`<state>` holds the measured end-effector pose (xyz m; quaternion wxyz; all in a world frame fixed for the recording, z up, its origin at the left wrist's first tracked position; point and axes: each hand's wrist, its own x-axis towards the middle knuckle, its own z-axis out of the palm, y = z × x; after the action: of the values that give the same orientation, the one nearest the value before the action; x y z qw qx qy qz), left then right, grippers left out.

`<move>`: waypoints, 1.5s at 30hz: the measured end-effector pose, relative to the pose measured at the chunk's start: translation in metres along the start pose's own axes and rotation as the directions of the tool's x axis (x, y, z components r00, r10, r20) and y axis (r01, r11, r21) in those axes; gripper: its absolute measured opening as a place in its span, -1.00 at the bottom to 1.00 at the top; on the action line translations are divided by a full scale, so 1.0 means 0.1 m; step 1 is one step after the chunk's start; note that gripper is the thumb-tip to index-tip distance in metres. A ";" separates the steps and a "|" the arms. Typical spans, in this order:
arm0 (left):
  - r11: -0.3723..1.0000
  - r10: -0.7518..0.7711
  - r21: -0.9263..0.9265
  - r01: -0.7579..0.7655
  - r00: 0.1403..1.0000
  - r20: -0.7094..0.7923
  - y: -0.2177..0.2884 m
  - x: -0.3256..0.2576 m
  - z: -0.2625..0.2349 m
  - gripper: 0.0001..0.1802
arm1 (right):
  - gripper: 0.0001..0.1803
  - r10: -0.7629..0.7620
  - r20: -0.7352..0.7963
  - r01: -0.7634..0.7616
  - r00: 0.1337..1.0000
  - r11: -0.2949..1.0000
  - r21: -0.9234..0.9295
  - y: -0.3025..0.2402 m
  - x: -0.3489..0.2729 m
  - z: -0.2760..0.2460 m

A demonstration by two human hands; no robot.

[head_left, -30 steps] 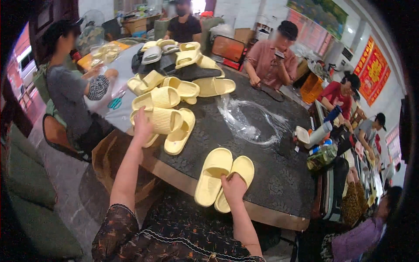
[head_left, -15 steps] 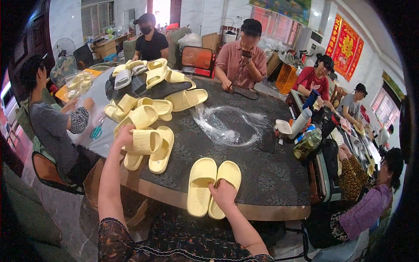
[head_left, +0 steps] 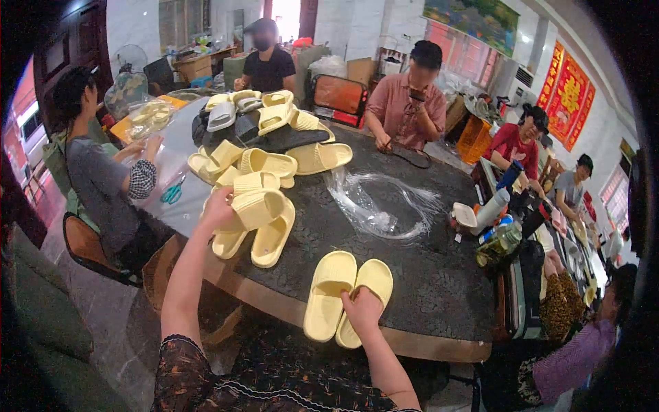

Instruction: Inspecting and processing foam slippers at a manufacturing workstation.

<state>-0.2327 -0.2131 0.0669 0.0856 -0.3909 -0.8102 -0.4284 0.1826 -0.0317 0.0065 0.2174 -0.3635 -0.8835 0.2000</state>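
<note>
Around a dark round desk (head_left: 412,288) in a crowded workroom, our pair of pale yellow slippers (head_left: 347,295) lies at the near edge. Our right hand (head_left: 362,310) presses them, fingers curled. Our left hand (head_left: 218,209), arm outstretched, grips a slipper (head_left: 257,206) in the pile (head_left: 261,165), which we judge could topple.

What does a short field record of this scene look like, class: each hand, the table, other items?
left hand: grasps a pale yellow slipper at the slipper pile
right hand: rests on a pair of yellow slippers, grip not clear
table: round, dark speckled top
other items: clear plastic bags, blue-handled scissors
people: several seated around
</note>
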 end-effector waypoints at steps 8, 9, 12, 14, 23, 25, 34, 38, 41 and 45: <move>0.995 -0.083 -0.057 0.077 0.991 -0.101 0.66 -0.18 -0.13 -0.49 | -0.56 0.001 0.021 -0.001 1.000 1.000 -0.008 -0.03 0.01 -0.03; 0.985 -0.147 -0.088 0.145 0.989 -0.016 0.88 -0.19 -0.17 -0.49 | -0.56 0.018 0.019 -0.018 1.000 0.999 -0.029 -0.02 0.01 -0.05; 0.974 -0.172 -0.136 0.181 0.982 0.081 1.13 -0.30 -0.13 -0.45 | -0.57 0.030 0.039 -0.030 0.999 1.000 -0.011 0.01 0.01 -0.04; 0.955 -0.159 -0.218 0.203 0.967 0.200 1.41 -0.43 -0.07 -0.44 | -0.58 0.033 0.032 -0.033 0.999 0.999 -0.005 0.03 0.02 -0.03; 0.957 -0.020 -0.255 0.141 0.905 0.425 1.87 -1.06 0.52 -0.43 | -0.67 0.116 -0.006 -0.115 0.993 0.992 0.056 0.35 -0.18 -0.43; 0.947 -0.017 -0.291 0.136 0.926 0.376 1.93 -1.23 0.73 -0.45 | -0.65 0.168 -0.018 -0.166 0.986 0.984 0.066 0.66 -0.21 -0.56; 0.958 0.037 -0.272 0.093 0.898 0.438 2.20 -1.66 1.63 -0.45 | -0.46 0.245 -0.175 -0.289 0.954 0.907 -0.307 1.42 -0.14 -1.39; 0.965 0.055 -0.252 0.066 0.895 0.442 2.28 -1.71 1.75 -0.40 | -0.49 0.289 -0.251 -0.364 0.924 0.864 -0.347 1.52 -0.01 -1.62; 0.972 0.063 -0.231 0.046 0.895 0.442 2.34 -1.66 1.76 -0.37 | -0.48 0.290 -0.210 -0.346 0.934 0.883 -0.318 1.61 0.07 -1.63; 0.963 0.090 -0.265 0.055 0.859 0.504 2.30 -1.64 1.71 -0.27 | -0.41 0.106 -0.206 -0.194 0.973 0.858 -0.475 2.07 0.00 -1.43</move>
<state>0.0753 -0.0993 0.0277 -0.1827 -0.5059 -0.7340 -0.4147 0.3736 0.1323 0.0185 0.1771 -0.4904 -0.8520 -0.0473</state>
